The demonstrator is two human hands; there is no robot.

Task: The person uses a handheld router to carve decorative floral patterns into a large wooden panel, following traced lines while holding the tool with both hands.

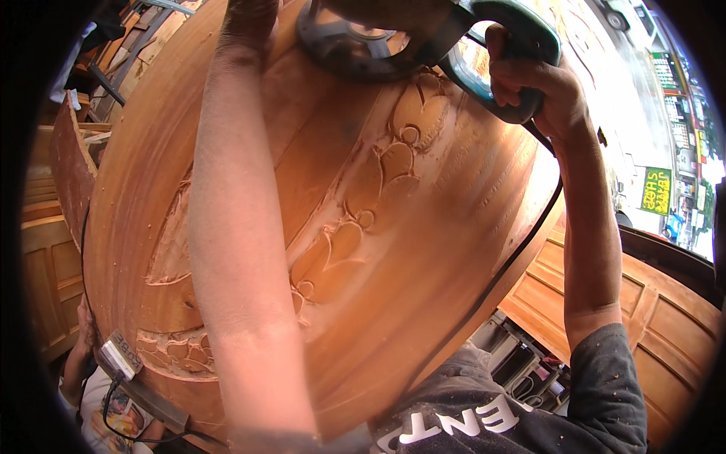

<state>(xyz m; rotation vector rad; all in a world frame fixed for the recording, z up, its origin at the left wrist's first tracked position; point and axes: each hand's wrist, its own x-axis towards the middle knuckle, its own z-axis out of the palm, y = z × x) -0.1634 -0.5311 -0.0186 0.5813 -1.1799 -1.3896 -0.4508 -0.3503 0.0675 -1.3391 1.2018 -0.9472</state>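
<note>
My right hand (546,94) is wrapped around a dark teal handle of a router (355,53) at the top of the view. The router rests on a large wooden panel (416,303) with carved leaf shapes (352,200) in a band below it. My left forearm reaches up across the panel, and my left hand (248,23) is cut off by the top edge beside the router, its fingers out of sight. A black cord (522,246) runs from the right handle down across the panel.
Paneled wooden doors (658,348) lie at the right and more (53,287) stand at the left. A power strip (121,356) sits at the panel's lower-left edge, beside another person's hand (85,325). A street with a vehicle (616,15) shows at the upper right.
</note>
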